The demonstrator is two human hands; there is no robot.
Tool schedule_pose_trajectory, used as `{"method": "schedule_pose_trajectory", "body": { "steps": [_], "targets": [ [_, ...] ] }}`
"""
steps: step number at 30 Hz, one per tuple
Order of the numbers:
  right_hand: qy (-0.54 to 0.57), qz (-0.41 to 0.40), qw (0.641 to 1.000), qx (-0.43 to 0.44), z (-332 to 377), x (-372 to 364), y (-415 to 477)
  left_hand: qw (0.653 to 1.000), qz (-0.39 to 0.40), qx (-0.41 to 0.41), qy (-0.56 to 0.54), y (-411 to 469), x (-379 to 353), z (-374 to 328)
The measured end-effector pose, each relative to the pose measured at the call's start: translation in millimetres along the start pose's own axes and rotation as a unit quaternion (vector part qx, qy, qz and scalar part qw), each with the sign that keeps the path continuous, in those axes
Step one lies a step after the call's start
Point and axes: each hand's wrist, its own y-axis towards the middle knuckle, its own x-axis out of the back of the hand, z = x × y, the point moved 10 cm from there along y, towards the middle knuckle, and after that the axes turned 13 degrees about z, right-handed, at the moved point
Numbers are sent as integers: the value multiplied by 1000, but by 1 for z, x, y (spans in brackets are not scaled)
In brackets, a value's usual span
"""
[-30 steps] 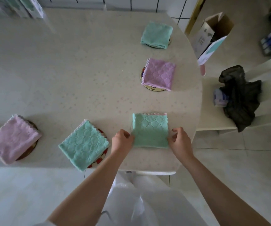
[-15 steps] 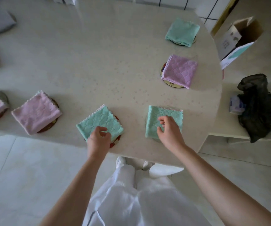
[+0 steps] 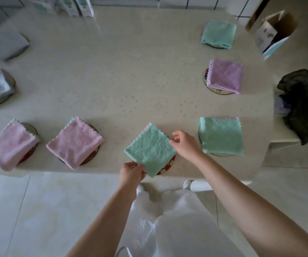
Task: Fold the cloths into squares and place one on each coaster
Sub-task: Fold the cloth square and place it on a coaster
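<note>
Green cloth (image 3: 150, 149) pinched by left hand (image 3: 131, 173), right hand (image 3: 185, 145); writing (image 3: 219, 90) illegible.

A pale, speckled table (image 3: 131, 80) with a rounded end stands on a light tiled floor (image 3: 38, 210). Upright cartons (image 3: 75, 6), blurred, line its far edge below a white tiled wall (image 3: 196, 1). Beyond the rounded end, an open cardboard box (image 3: 272, 32) sits near a dark garment (image 3: 301, 104) heaped on a white seat (image 3: 286, 145).
</note>
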Motion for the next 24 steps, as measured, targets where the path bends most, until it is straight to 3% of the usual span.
{"method": "schedule_pose_trajectory", "body": {
  "steps": [5, 11, 17, 24],
  "targets": [
    [-10, -25, 998, -58, -1, -10, 4, 995, 46, 52, -74, 11, -5, 13],
    [38, -18, 995, -87, -2, -19, -5, 991, 53, 89, -81, 13, -6, 16],
    [121, 11, 986, -117, -19, -32, -22, 997, 46, 45, -31, 20, 6, -5],
    [287, -21, 952, -104, -40, -50, -39, 991, 67, -57, 104, 25, 11, -53]
  ]
}}
